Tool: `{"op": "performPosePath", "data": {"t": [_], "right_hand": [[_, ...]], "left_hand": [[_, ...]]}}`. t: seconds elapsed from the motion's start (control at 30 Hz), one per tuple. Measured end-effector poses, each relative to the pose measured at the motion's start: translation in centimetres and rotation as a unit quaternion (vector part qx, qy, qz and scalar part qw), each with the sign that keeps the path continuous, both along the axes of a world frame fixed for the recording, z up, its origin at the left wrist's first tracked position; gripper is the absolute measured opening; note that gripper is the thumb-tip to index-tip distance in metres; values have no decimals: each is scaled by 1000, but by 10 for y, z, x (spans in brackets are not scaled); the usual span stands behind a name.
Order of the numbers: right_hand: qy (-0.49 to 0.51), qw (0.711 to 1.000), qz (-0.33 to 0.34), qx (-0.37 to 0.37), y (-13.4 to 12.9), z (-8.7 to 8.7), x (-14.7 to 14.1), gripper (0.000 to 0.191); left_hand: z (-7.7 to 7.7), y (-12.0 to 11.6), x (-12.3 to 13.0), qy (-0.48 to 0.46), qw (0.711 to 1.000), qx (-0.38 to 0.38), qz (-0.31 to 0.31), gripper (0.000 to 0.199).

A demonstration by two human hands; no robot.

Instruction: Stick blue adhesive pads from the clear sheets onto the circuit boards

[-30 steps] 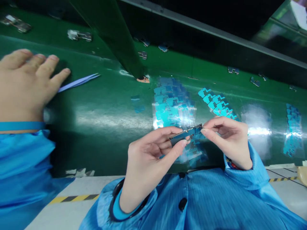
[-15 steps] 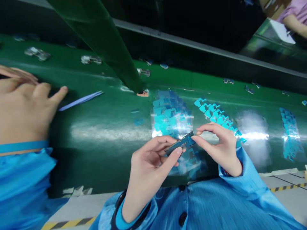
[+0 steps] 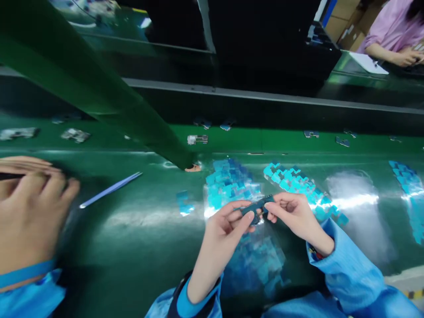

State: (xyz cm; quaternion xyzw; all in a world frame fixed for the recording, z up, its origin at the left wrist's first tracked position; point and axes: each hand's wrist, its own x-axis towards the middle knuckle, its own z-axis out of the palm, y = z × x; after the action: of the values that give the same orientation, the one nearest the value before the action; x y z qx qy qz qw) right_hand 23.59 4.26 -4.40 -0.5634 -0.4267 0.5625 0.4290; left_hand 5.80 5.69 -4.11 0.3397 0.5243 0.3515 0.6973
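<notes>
A small dark board (image 3: 257, 206) is held above the tabletop (image 3: 132, 247), to the right of and nearer than the foot of the green post (image 3: 129, 112). Its left end is pinched between thumb and index by the left hand (image 3: 223, 236), and its right end is gripped by the right hand (image 3: 298, 218); the fingers of both are closed on it, with only the board's thickness between the tips.

Just right of the post's foot, a sheet of overlapping blue film pieces (image 3: 228, 181) is spread, with a lower batch of film (image 3: 261, 260) partly covered by the left hand. Farther right of the post, a slanting row of bright blue pieces (image 3: 298, 181) is laid out. Nearer than the post's foot and slightly left, loose blue scraps (image 3: 183, 203) are seen.

Left of the post's foot, lilac tweezers (image 3: 112, 190) are laid flat. Well left of it, a co-worker's hand (image 3: 29, 216) is seen beside the tweezers, a blue band (image 3: 29, 274) worn at its wrist; what is held there cannot be told. Just beyond the post's foot, a silvery board (image 3: 198, 139) is placed.
</notes>
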Motion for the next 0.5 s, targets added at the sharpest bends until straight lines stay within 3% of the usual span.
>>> {"op": "performPosePath", "data": {"t": [0.13,0.23,0.33,0.4,0.5], "right_hand": [[-68,997,-3,21,47,-6,30,40],[-154,987,-12,32,105,-20,54,33],[-277,960,-39,22,154,-37,81,23],[-354,932,-58,38,163,-42,99,32],[-498,856,-17,134,133,-34,107,46]], "left_hand": [[-9,16,1,13,999,28,19,45],[-8,22,-2,33,997,72,17,33],[-3,24,-6,45,995,83,-24,18],[2,21,-11,65,992,97,-48,11],[14,9,-22,110,977,169,-63,12]]}}
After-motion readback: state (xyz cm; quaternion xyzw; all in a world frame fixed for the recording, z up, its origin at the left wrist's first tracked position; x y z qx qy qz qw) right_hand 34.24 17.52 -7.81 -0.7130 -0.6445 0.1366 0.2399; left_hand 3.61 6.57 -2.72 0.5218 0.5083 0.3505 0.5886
